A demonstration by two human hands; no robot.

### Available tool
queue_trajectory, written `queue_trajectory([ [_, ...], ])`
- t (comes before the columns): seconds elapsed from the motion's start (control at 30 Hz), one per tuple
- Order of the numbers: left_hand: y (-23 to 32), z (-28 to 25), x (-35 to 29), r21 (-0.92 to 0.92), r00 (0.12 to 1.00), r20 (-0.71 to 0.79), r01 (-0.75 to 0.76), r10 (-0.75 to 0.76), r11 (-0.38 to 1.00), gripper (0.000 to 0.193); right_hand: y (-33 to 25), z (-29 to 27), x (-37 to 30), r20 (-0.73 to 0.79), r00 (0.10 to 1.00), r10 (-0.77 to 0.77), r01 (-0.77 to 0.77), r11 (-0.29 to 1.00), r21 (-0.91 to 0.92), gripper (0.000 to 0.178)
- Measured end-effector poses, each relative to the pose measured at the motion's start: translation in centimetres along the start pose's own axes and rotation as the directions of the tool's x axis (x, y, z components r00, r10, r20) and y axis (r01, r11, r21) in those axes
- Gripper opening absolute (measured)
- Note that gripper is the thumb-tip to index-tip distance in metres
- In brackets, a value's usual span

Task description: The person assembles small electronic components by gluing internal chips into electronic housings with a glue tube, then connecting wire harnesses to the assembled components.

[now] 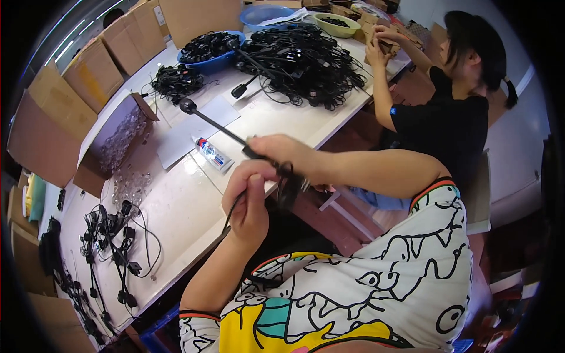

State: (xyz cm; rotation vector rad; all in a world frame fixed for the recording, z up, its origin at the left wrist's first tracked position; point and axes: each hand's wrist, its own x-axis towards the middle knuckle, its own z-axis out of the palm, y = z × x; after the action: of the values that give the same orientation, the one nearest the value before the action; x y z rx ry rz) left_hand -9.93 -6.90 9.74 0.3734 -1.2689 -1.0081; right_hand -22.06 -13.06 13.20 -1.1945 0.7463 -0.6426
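Black rod (216, 125) with a rounded tip slants over the table edge (176, 226), gripped by the right hand (289, 152) while the left hand's (250, 203) fingers curl beneath, pinching a thin cable (228, 220). Cable handling seems in hand, calling for a steady grip. Beyond, a cardboard box (89, 175) holds clear pieces (123, 138), a blue basin (219, 62) black parts (209, 46), a pale green bowl (341, 32) small dark bits.
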Motion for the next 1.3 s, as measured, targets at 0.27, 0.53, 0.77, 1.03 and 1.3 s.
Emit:
queue_trajectory([
  [0.27,2.7,-0.8,-2.6,0.551,0.533,0.631,0.203,-0.563,0.809,0.057,-11.0,-9.3,5.8,-0.292,0.910,-0.294,0.129,0.870,-0.476,0.036],
  [0.53,4.3,-8.1,-0.6,0.795,0.847,0.305,0.025,-0.435,0.606,0.032,-13.6,-23.1,10.7,-0.154,0.747,-0.647,-0.477,-0.361,-0.801,0.040],
  [0.77,1.4,-14.5,-0.6,0.710,0.937,-0.063,0.284,-0.343,0.645,0.019,-9.4,-10.7,17.3,0.110,0.767,-0.632,0.021,-0.147,-0.989,0.044],
  [1.03,0.1,-16.3,-1.2,0.641,0.894,-0.087,0.388,-0.440,0.662,0.018,-0.8,-4.7,31.3,-0.564,0.783,-0.264,-0.206,0.745,-0.635,0.054],
  [1.3,0.6,-15.7,-0.6,0.727,0.862,-0.059,0.383,-0.504,0.570,0.018,5.1,1.4,38.6,-0.281,0.718,-0.637,0.132,0.521,-0.843,0.038],
])
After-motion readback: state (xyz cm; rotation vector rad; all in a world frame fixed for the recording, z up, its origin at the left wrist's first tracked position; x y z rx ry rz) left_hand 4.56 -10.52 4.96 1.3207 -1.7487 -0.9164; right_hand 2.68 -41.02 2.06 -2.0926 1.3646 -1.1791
